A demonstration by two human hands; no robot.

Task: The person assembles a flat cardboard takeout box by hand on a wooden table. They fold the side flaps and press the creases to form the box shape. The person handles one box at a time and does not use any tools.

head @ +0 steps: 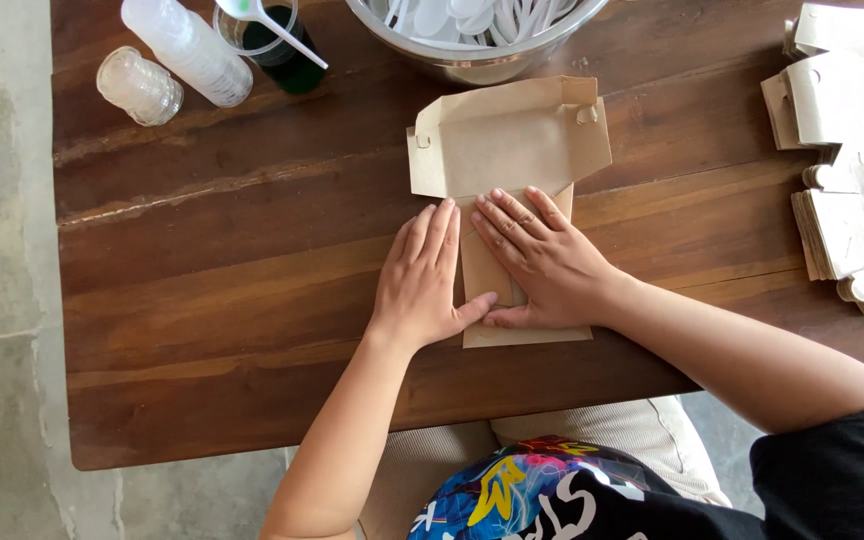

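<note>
Item: brown paper box blank (508, 150), lying flat at centre frame on the table (212, 300). Its long axis is running from the upper centre down toward me; the wide end with side flaps and small slots is pointing at the frame's top, the narrow folded end at the bottom.

Left hand (424, 280): I am pressing it palm down, fingers together and extended, beside the blank's left edge, thumb touching the paper. It is gripping nothing.

Right hand (537, 262): I am laying it flat on the narrow part, fingers slightly spread, pointing up-left. It is gripping nothing.

Surface: dark, worn wooden planks; grey stone floor (2, 300) is showing at the left.

Also lying on the table: steel bowl (477, 45) of white plastic spoons, top centre; stacked clear cups (187, 48) and lids (139, 87), upper left; a cup of dark green liquid (287, 55) beside them; more folded brown blanks (847, 160), right edge.
</note>
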